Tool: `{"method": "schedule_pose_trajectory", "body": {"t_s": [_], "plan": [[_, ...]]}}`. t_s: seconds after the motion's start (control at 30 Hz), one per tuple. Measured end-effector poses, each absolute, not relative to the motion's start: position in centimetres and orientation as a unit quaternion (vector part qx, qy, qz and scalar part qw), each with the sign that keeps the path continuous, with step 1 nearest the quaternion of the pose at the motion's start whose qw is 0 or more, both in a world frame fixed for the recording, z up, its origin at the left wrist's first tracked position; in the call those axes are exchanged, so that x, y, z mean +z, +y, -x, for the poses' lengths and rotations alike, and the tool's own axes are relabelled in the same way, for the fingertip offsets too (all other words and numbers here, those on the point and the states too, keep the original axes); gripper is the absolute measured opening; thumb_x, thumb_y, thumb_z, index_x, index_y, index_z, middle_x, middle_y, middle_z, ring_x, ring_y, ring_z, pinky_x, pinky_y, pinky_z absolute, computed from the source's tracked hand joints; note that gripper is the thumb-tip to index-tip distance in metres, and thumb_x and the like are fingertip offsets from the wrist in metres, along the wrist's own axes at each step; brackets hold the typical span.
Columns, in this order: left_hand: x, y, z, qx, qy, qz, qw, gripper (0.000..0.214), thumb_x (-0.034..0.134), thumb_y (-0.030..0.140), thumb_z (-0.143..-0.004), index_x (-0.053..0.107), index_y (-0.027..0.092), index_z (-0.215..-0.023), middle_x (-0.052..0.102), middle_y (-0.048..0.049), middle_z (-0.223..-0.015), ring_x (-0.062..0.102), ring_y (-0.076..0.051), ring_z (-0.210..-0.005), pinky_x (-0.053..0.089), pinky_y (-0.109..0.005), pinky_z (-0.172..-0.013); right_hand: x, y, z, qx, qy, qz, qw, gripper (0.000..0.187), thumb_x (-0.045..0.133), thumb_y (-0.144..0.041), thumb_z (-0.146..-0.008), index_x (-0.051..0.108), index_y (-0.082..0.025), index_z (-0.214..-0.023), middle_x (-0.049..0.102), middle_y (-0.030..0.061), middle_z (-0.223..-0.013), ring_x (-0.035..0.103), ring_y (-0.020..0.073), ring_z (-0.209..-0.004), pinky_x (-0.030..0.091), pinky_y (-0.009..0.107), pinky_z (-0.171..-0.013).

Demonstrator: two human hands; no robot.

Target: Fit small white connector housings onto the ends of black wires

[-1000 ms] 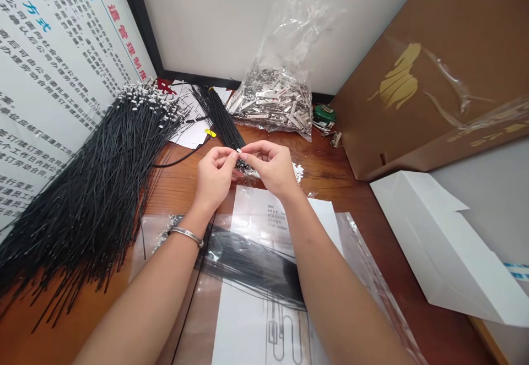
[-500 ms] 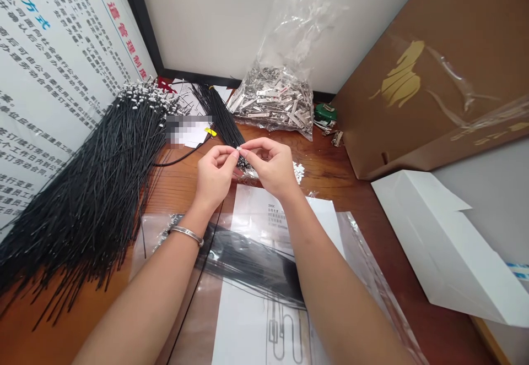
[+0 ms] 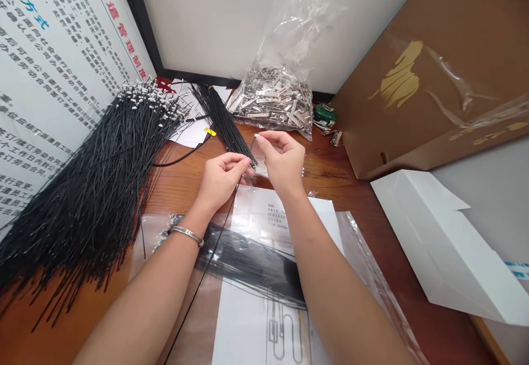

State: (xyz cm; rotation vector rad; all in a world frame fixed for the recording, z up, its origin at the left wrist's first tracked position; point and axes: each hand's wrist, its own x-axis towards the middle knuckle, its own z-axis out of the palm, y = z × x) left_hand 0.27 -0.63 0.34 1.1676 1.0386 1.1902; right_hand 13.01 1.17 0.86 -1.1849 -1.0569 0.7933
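Note:
My right hand [image 3: 281, 158] pinches the top end of a thin black cord [image 3: 215, 246], where a small white metal tip shows at my fingertips. My left hand [image 3: 221, 176] is closed around the same cord a little lower, thumb against forefinger. The cord runs down and to the left past my left forearm, which wears a silver bracelet [image 3: 187, 235]. Both hands hover above the wooden table [image 3: 326, 178], just in front of a small bundle of black cords [image 3: 221, 120].
A big heap of tipped black cords [image 3: 99, 189] lies at the left against a printed board [image 3: 45, 62]. A clear bag of metal clips [image 3: 275, 98] sits at the back. A plastic sleeve with cords over printed paper [image 3: 264, 255] lies under my arms. A brown bag [image 3: 430, 73] and a white bag [image 3: 442, 244] stand at the right.
My hands have drawn apart: the right rose up and to the right with the cord's tipped end, while the left slid down along the cord.

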Motion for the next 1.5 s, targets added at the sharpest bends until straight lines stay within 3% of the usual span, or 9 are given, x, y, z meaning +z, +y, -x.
{"method": "schedule_pose_trajectory", "body": {"t_s": [0.1, 0.2, 0.27, 0.43, 0.6, 0.73, 0.97, 1.23, 1.5], "plan": [[0.3, -0.6, -0.2, 0.507, 0.446, -0.495, 0.547, 0.020, 0.071, 0.033, -0.074, 0.067, 0.013, -0.076, 0.069, -0.0037, -0.061, 0.057, -0.009, -0.049, 0.046, -0.021, -0.051, 0.8, 1.1, -13.1, 0.413, -0.464, 0.514, 0.592, 0.028, 0.074, -0.037, -0.068, 0.068, -0.018, -0.088, 0.067, 0.0025, -0.077, 0.058, 0.0129, -0.066, 0.048, 0.028, -0.060], [0.4, -0.6, -0.1, 0.508, 0.441, -0.499, 0.547, 0.020, 0.070, 0.033, -0.075, 0.068, 0.013, -0.078, 0.069, -0.0033, -0.061, 0.057, -0.010, -0.049, 0.046, -0.021, -0.050, 0.9, 1.1, -13.1, 0.467, -0.479, 0.504, 0.546, 0.021, 0.076, -0.035, -0.065, 0.068, -0.017, -0.072, 0.060, -0.0010, -0.063, 0.050, 0.0099, -0.056, 0.042, 0.026, -0.054], [0.5, -0.6, -0.1, 0.510, 0.425, -0.505, 0.551, 0.020, 0.069, 0.033, -0.076, 0.068, 0.013, -0.079, 0.070, -0.0037, -0.062, 0.057, -0.009, -0.050, 0.046, -0.021, -0.049, 1.0, 1.1, -13.2, 0.474, -0.450, 0.504, 0.564, 0.021, 0.076, -0.034, -0.064, 0.066, -0.017, -0.065, 0.055, -0.0030, -0.058, 0.043, 0.0072, -0.050, 0.036, 0.025, -0.048], [0.5, -1.0, -0.2, 0.497, 0.364, -0.525, 0.588, 0.025, 0.073, 0.037, -0.072, 0.068, 0.013, -0.078, 0.073, -0.0064, -0.070, 0.058, -0.010, -0.051, 0.048, -0.023, -0.052, 1.2, 1.5, -13.5, 0.481, -0.296, 0.512, 0.647, 0.024, 0.078, -0.036, -0.063, 0.066, -0.016, -0.071, 0.048, -0.0073, -0.058, 0.028, 0.0020, -0.042, 0.022, 0.023, -0.041], [0.6, -1.1, -0.3, 0.488, 0.345, -0.542, 0.591, 0.034, 0.080, 0.044, -0.066, 0.068, 0.014, -0.079, 0.074, -0.0059, -0.072, 0.058, -0.010, -0.050, 0.049, -0.024, -0.052, 1.4, 1.5, -13.6, 0.463, -0.242, 0.523, 0.674, 0.021, 0.076, -0.033, -0.066, 0.065, -0.016, -0.071, 0.053, -0.0066, -0.062, 0.028, 0.0013, -0.041, 0.023, 0.022, -0.040], [1.1, -1.0, -0.2, 0.526, 0.384, -0.517, 0.555, 0.043, 0.066, 0.059, -0.077, 0.063, 0.016, -0.070, 0.071, -0.0047, -0.065, 0.055, -0.009, -0.045, 0.047, -0.023, -0.049, 1.6, 1.5, -13.4, 0.465, -0.230, 0.530, 0.671, 0.018, 0.075, -0.030, -0.068, 0.065, -0.016, -0.071, 0.053, -0.0065, -0.061, 0.029, 0.0015, -0.040, 0.023, 0.021, -0.040], [1.1, -0.8, -0.1, 0.576, 0.402, -0.483, 0.523, 0.056, 0.051, 0.067, -0.083, 0.057, 0.017, -0.059, 0.067, -0.0054, -0.057, 0.054, -0.010, -0.043, 0.045, -0.023, -0.046, 1.5, 1.7, -14.0, 0.441, -0.162, 0.540, 0.698, 0.015, 0.070, -0.028, -0.074, 0.061, -0.017, -0.079, 0.054, -0.0072, -0.062, 0.030, 0.0013, -0.038, 0.026, 0.019, -0.038], [0.7, -0.2, -0.2, 0.649, 0.404, -0.427, 0.483, 0.049, 0.057, 0.064, -0.081, 0.053, 0.019, -0.064, 0.060, 0.0001, -0.047, 0.054, -0.010, -0.039, 0.041, -0.022, -0.039, 1.7, 1.7, -13.9, 0.420, -0.125, 0.557, 0.705, 0.011, 0.066, -0.025, -0.077, 0.059, -0.017, -0.079, 0.058, -0.0062, -0.063, 0.030, 0.0012, -0.037, 0.026, 0.019, -0.037], [0.9, -0.3, 0.0, 0.723, 0.452, -0.397, 0.339, 0.041, 0.043, 0.055, -0.094, 0.054, 0.019, -0.078, 0.061, 0.0015, -0.056, 0.052, -0.007, -0.040, 0.035, -0.019, -0.038, 1.3, 1.6, -13.1, 0.418, -0.226, 0.535, 0.698, 0.016, 0.068, -0.032, -0.078, 0.060, -0.018, -0.078, 0.066, -0.0037, -0.069, 0.029, 0.0014, -0.037, 0.025, 0.020, -0.037]]}}
